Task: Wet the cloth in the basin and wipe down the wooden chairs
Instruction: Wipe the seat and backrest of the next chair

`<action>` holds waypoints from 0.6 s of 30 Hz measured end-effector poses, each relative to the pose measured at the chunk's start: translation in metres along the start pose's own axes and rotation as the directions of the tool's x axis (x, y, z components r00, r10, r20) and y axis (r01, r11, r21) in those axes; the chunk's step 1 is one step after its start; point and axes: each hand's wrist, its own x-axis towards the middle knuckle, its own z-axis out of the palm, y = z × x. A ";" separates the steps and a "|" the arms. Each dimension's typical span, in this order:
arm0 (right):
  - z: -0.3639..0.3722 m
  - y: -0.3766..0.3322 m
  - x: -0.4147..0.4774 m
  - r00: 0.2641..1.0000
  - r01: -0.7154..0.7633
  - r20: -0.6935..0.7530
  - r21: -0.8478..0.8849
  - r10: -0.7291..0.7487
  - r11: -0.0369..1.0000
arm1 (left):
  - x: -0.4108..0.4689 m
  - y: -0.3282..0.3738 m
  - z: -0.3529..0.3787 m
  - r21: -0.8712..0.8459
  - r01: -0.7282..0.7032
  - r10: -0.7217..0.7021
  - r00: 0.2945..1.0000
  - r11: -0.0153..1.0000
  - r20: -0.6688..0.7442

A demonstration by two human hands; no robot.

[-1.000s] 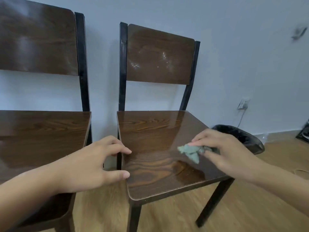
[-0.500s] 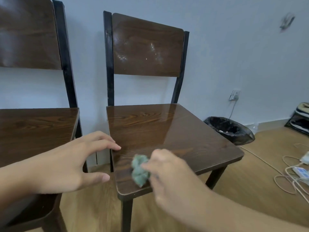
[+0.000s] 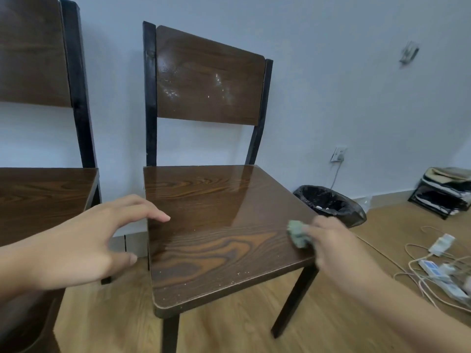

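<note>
Right hand grips a balled cloth on the chair seat; left hand hovers spread, empty.

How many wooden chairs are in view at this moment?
2. One chair stands in the centre against the wall, its seat under the cloth in the right hand. A second chair is at the left edge, cropped; more could stand outside the frame.
</note>
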 end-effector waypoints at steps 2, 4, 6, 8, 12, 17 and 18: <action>-0.008 0.040 0.003 0.989 -0.150 0.009 -0.025 0.150 0.988 | 0.002 0.000 0.000 -0.005 -0.003 0.003 1.000 1.000 0.014; -0.011 0.054 0.007 0.973 -0.230 -0.025 -0.011 0.230 0.973 | 0.006 0.002 0.002 -0.028 -0.013 0.013 1.000 1.000 0.001; -0.005 0.039 0.010 0.970 -0.240 -0.036 0.001 0.240 0.971 | 0.012 0.003 0.006 -0.097 -0.001 -0.002 0.999 0.995 -0.037; 0.003 0.007 0.013 0.982 -0.189 -0.008 -0.022 0.188 0.982 | 0.019 0.004 0.009 -0.168 0.030 -0.041 0.997 0.985 -0.059; 0.014 -0.046 0.074 0.993 -0.082 0.097 0.098 0.072 0.992 | 0.036 0.001 0.004 -0.198 0.094 -0.109 0.992 0.976 -0.068; 0.051 -0.040 0.206 0.970 -0.242 0.026 0.257 0.244 0.936 | 0.057 -0.004 -0.004 -0.176 0.162 -0.179 0.980 0.971 -0.086; 0.057 -0.040 0.223 0.958 -0.279 0.014 0.265 0.285 0.923 | 0.060 -0.006 -0.005 -0.178 0.169 -0.187 0.978 0.969 -0.089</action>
